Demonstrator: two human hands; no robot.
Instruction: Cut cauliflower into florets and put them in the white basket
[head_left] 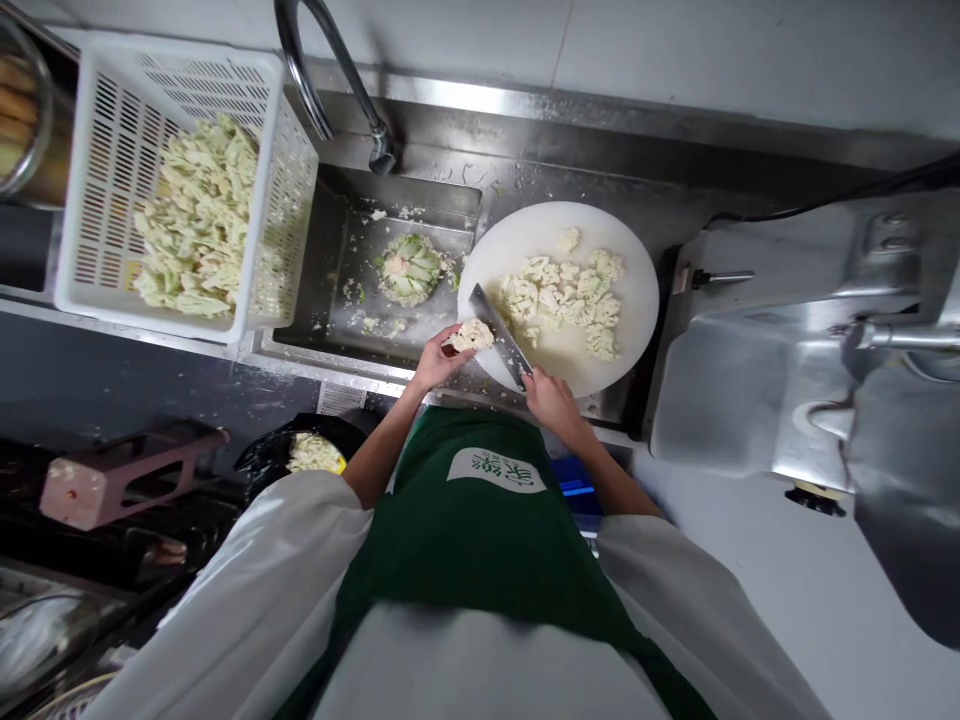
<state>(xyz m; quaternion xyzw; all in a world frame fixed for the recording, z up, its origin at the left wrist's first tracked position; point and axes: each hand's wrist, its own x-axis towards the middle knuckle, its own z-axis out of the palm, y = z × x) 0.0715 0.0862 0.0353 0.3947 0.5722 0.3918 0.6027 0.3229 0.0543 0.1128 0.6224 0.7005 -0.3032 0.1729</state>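
Observation:
My left hand (439, 360) is closed around a cauliflower piece (472, 336), held just off the left edge of the round white cutting board (637, 350). The handle of a cleaver (501, 337) sits in my right hand (553, 402), its dark blade slanting up and left over the board, close beside the held piece. Several cut cauliflower florets (562, 295) lie spread across the board. In the sink to the left, a cauliflower head (410, 270) rests with its green stem side up among crumbs.
A white plastic basket (259, 200) of cauliflower pieces stands over the sink's left side. Behind the sink rises a curved faucet (360, 90). A metal slicing machine (720, 400) is at the right. Below left is a black-lined bin (262, 455) with scraps.

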